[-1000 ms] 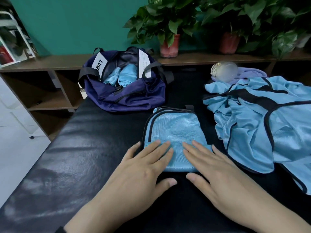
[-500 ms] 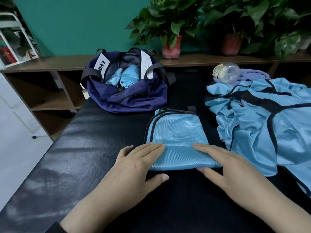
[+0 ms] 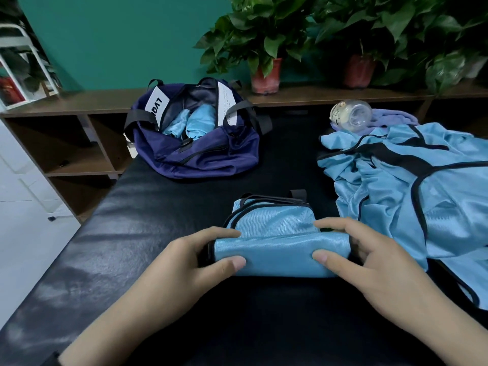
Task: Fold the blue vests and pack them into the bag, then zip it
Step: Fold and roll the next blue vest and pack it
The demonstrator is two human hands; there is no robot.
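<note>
A folded blue vest (image 3: 277,233) with black trim lies on the black table (image 3: 132,233) in front of me, its near edge rolled up into a thick tube. My left hand (image 3: 190,262) grips the roll's left end, thumb in front and fingers over the top. My right hand (image 3: 364,262) grips the right end the same way. A navy bag (image 3: 200,154) stands open at the back left, with rolled blue vests (image 3: 190,122) inside it. A loose heap of blue vests (image 3: 412,196) lies on the right.
A clear plastic bottle (image 3: 351,116) lies on a purple cloth (image 3: 390,118) behind the heap. A wooden shelf (image 3: 79,101) with potted plants (image 3: 264,48) runs along the green wall. The table's left edge drops to a white floor (image 3: 23,233).
Both hands lay flat on the vest's near edge, then slid apart to its ends and curled around it. The near edge has been rolled up away from me.
</note>
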